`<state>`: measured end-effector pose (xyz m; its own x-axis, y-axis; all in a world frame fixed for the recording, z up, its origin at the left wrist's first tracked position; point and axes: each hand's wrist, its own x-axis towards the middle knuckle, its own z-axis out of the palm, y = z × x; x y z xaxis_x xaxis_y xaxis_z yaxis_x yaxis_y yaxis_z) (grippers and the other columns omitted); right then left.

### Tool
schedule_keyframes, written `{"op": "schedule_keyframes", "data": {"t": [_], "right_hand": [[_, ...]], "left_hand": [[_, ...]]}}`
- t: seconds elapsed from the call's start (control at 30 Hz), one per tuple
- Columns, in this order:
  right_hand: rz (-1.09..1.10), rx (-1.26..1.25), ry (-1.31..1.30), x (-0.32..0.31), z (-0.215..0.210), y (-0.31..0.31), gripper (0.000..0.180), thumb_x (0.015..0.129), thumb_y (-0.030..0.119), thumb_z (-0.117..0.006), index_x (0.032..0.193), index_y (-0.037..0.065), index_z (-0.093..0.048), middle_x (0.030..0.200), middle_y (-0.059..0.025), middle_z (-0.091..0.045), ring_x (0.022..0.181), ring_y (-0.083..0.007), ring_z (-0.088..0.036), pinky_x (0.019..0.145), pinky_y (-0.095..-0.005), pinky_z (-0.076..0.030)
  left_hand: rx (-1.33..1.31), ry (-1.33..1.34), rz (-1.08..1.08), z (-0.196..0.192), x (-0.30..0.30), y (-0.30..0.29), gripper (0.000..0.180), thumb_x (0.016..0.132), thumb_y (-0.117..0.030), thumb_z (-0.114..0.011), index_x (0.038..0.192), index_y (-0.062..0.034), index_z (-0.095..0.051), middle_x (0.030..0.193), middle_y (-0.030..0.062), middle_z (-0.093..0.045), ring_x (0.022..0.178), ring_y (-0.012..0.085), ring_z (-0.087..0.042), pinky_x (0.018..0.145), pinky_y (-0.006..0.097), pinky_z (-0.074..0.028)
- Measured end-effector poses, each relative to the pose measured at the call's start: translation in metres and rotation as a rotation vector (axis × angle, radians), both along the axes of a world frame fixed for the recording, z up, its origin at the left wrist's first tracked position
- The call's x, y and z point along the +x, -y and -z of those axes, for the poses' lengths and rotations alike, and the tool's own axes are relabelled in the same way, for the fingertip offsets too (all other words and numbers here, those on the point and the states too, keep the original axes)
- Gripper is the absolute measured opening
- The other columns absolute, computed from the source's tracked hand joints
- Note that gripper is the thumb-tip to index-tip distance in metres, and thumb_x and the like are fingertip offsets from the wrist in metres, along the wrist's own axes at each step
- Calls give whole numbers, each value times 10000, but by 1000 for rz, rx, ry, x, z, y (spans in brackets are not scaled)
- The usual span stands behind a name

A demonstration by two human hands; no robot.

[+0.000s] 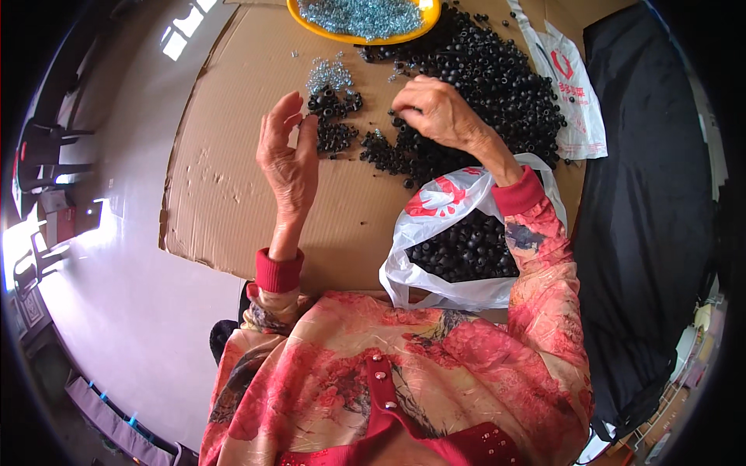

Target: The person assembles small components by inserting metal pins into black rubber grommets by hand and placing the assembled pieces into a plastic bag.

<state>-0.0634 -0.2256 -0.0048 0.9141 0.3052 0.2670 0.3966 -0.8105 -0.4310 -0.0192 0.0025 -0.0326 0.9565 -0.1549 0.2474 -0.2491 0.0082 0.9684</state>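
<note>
My left hand (288, 155) is raised edge-on over a flat cardboard sheet (233, 179), fingers apart, with nothing visible in it. It is beside a small cluster of black ring-shaped parts (334, 120). My right hand (439, 109) reaches palm-down into the large pile of black ring parts (497, 78), fingers curled at the pile's left edge; whether it grips any is hidden. A few shiny metal pieces (329, 74) lie just beyond the small cluster.
An orange bowl (342, 33) of shiny metal pieces stands at the far edge. A white plastic bag (458, 248) full of black rings sits near my body under my right forearm. Another white bag (571, 93) lies far right, next to dark cloth (645, 194).
</note>
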Motion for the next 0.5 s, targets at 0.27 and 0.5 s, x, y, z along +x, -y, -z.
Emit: {"op": "schedule_keyframes", "data": {"t": [0.27, 0.5], "right_hand": [[-168, -375, 64, 1, 19, -33, 72, 662, 55, -593, 669, 74, -523, 726, -43, -499, 818, -221, -487, 726, -355, -399], [-43, -79, -25, -1, -2, -28, 56, 676, 36, -584, 669, 65, -536, 677, -57, -537, 718, -232, -525, 665, -339, -389]], "left_hand": [[260, 88, 6, 1, -24, -16, 268, 740, 15, -626, 1000, -41, -601, 896, 85, -596, 804, 192, -576, 723, 297, -468], [368, 312, 65, 6, -50, -29, 321, 713, 12, -647, 1020, -47, -572, 966, 124, -578, 888, 284, -552, 767, 355, -456]]}}
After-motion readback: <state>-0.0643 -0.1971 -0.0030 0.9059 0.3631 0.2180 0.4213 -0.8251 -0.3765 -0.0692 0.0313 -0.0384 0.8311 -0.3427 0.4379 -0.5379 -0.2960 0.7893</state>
